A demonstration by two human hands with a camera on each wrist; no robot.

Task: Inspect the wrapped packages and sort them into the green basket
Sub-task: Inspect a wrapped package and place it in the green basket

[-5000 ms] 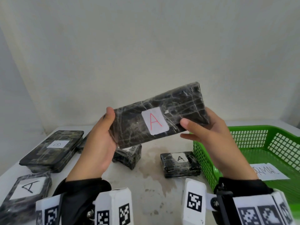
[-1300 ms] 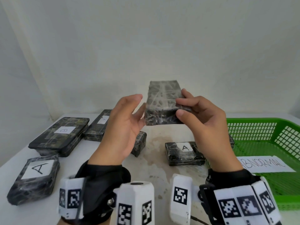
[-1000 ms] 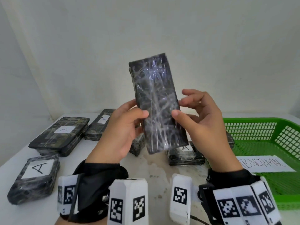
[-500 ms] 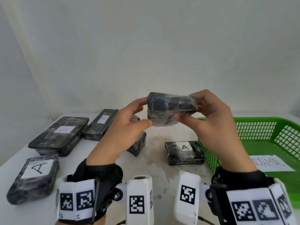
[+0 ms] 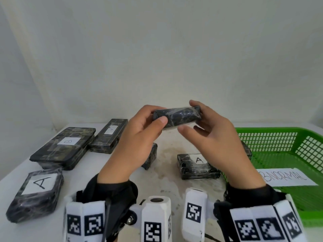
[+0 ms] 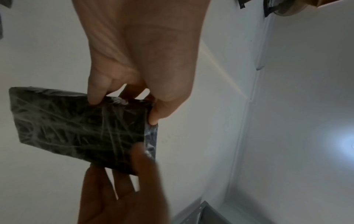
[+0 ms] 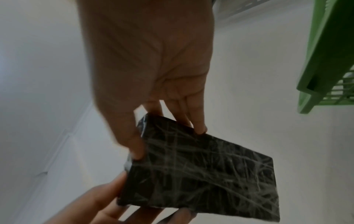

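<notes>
I hold a black film-wrapped package [image 5: 176, 117] in the air over the table's middle, one narrow end toward me. My left hand [image 5: 157, 116] pinches its left end between thumb and fingers, and my right hand [image 5: 188, 117] curls round its right end. In the left wrist view the left hand [image 6: 124, 109] grips a corner of the package [image 6: 82, 128]. In the right wrist view the right hand [image 7: 169, 142] grips the package [image 7: 210, 174] with the thumb on its face. No label shows on it. The green basket [image 5: 279, 133] stands at the right.
Several wrapped packages lie on the white table: one marked B [image 5: 64, 145], a long one [image 5: 109, 135], an A [image 5: 36, 191] at front left, an A [image 5: 197, 165] beside the basket. A paper slip [image 5: 286, 178] lies in the basket. A wall is close behind.
The package stood upright a second ago with its broad face to me. It has been tipped down and turned, and only its narrow end faces me now. Both hands stayed on it.
</notes>
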